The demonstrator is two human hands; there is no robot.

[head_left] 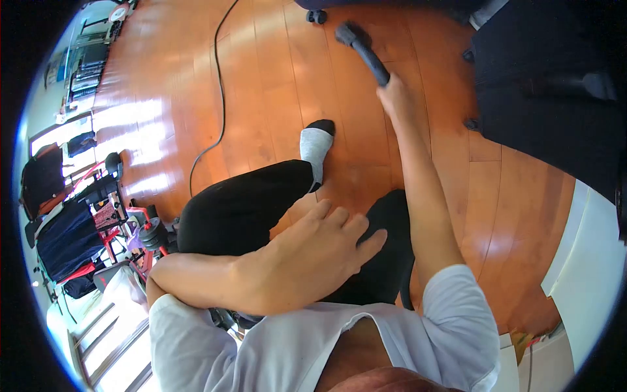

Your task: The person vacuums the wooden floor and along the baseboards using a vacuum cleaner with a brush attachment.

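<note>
A glossy wooden floor (261, 85) fills most of the scene, washed with window light along its left side. At right, a big black wheeled piece (535, 98), its exact kind hard to tell, stands on the boards beside a white panel (591, 255). A person's white shirt (281, 346) takes up the foreground, above black trousers (245, 202) with the left knee bent. Dark cloth (68, 238) hangs among the furniture crowded at the far left. The left hand (304, 261) hovers in front of the body, bare and holding nothing, its fingers loosely curled and slightly apart. A thin black cable (221, 85) snakes across the boards, well apart from both hands. The right arm stretches forward, and at its end a dark brush (371, 60) points up and to the left, near the top of the view; its head is blurred, and whether it touches the floor cannot be told. The right hand (396, 96), smaller in the view, is closed around the handle's near end. Below it, 1 gray sock (315, 147) with a black toe shows on the floor. Black weight plates (153, 235) sit at left, and 1 small wheel (317, 16) shows near the brush head.
</note>
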